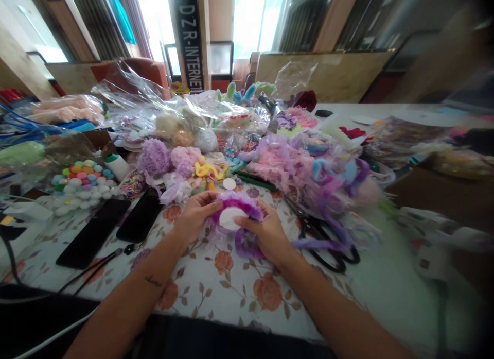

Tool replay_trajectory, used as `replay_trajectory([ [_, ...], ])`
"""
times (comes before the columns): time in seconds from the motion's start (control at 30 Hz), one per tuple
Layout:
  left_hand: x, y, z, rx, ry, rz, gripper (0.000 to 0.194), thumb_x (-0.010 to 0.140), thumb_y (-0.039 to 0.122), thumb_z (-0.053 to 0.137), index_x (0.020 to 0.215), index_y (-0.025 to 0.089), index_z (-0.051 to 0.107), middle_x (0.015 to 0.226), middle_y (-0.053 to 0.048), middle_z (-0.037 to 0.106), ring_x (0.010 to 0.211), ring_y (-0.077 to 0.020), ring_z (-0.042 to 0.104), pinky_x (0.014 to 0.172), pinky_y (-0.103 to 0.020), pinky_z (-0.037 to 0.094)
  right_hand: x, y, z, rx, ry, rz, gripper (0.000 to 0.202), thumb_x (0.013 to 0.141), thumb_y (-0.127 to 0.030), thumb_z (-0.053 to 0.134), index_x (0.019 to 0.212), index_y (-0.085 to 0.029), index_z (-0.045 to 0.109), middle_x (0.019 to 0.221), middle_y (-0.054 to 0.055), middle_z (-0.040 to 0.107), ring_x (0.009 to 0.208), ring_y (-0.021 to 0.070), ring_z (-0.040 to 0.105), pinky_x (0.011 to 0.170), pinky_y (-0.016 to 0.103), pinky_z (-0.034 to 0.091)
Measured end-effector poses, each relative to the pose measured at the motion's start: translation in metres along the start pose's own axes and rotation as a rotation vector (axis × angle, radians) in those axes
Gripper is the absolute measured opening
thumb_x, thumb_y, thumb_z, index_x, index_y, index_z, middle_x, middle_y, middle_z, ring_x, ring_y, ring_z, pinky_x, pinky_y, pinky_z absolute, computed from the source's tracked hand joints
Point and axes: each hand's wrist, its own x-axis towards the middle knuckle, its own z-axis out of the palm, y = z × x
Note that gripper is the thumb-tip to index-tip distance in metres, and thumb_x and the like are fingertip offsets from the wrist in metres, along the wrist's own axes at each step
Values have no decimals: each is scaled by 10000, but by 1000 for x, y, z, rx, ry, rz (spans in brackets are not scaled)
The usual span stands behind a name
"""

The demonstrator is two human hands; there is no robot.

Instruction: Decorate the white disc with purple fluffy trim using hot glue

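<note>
Between my two hands is a fluffy purple piece (250,207) curved around the upper edge of a white disc (230,218). My left hand (195,215) pinches its left side with thumb and fingers. On the right, my right hand (270,233) grips the other side, its thumb lying on the disc. A purple fuzzy strip (318,243) hangs below the disc and runs right, over black-handled scissors (322,233), toward a heap of pink and purple fluff (283,163). A smaller white disc (229,184) lies just beyond my hands.
Two black phones (94,233) lie at the left on the flowered cloth (216,302), near white and coloured pompoms (83,186). Clear plastic bags (193,112) are piled at the back. A glue gun (436,240) and a cardboard box (428,194) are at the right.
</note>
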Motion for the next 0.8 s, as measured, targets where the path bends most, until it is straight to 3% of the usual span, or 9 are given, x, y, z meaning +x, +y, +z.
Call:
replay_trajectory([
  [0.2,0,-1,1,48,7,47,263,713,328,813,907,171,730,846,-20,712,720,-104,631,678,-202,501,4,3,1,52,-2,1,390,580,-279,878,909,-205,682,839,-3,716,719,169,642,736,315,517],
  [0.3,0,0,1,116,4,129,351,710,318,815,1026,202,720,930,-24,700,789,-115,622,697,-200,491,4,0,0,-88,41,-32,359,574,-304,875,851,-201,671,763,-16,682,664,161,609,670,298,500],
  [0.43,-2,2,-1,222,-29,196,313,679,270,835,972,201,748,879,-14,695,762,-116,604,674,-203,486,1,-5,-2,-379,45,-246,299,586,-295,859,794,-215,658,702,-33,636,621,152,560,595,271,463],
  [0.57,-2,3,-6,218,-75,221,253,654,231,850,892,196,770,853,-19,708,766,-124,624,703,-219,512,-5,-7,-4,-532,0,-466,271,654,-232,814,900,-243,700,823,1,713,719,189,628,665,289,493],
  [0.8,-1,1,-8,207,-79,213,247,619,229,869,843,186,773,858,-36,713,761,-142,636,684,-237,534,-12,-6,-5,-619,-22,-593,241,712,-221,762,946,-268,731,933,30,752,810,229,670,763,334,504],
])
